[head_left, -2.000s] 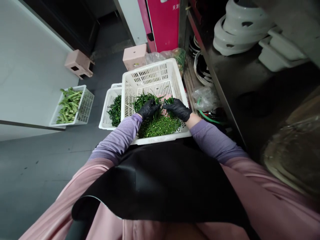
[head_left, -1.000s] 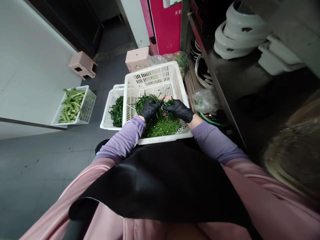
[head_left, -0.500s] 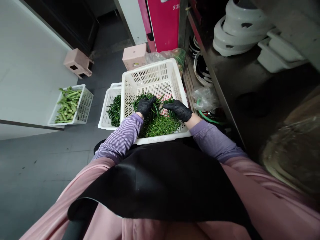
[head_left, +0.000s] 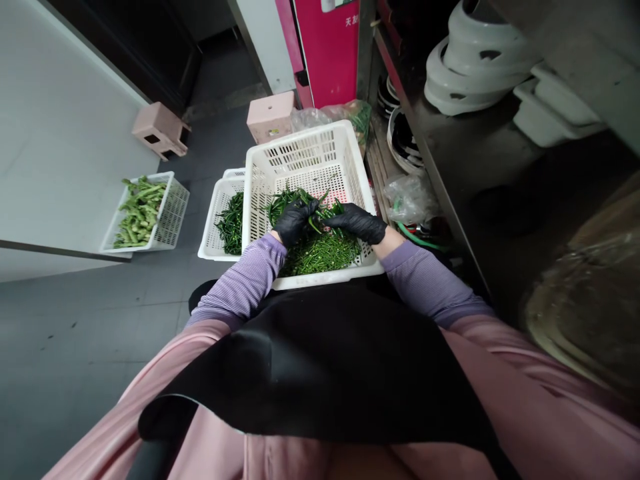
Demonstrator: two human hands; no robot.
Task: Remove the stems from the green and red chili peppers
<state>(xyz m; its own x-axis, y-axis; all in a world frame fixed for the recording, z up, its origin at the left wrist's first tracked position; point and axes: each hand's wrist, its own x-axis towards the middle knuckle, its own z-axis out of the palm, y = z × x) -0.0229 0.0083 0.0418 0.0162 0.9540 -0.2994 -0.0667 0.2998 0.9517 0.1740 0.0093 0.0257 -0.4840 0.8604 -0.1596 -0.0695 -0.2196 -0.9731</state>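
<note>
A white plastic basket [head_left: 257, 173] stands in front of me, with long green chili peppers [head_left: 283, 202] in its middle and a heap of thin green stems [head_left: 323, 255] at its near side. My left hand [head_left: 295, 220], in a black glove, is closed on green chili peppers over the pile. Facing it, my right hand [head_left: 357, 222], gloved too, has its fingers curled around more green chili peppers [head_left: 336, 211]. The fingertips of both hands are close together, and the peppers partly hide them.
Left of the basket stands a second white basket [head_left: 206, 248] of dark green peppers [head_left: 233, 223]. Farther left, a crate [head_left: 173, 213] holds pale green vegetables [head_left: 143, 213]. Two pink stools [head_left: 273, 115] are behind. A metal shelf [head_left: 450, 180] with white stacked ware [head_left: 480, 67] runs along the right.
My right hand has moved slightly left, closer to my left hand. My left hand has turned a little, and a pepper now sticks out between the two hands. The view has shifted slightly.
</note>
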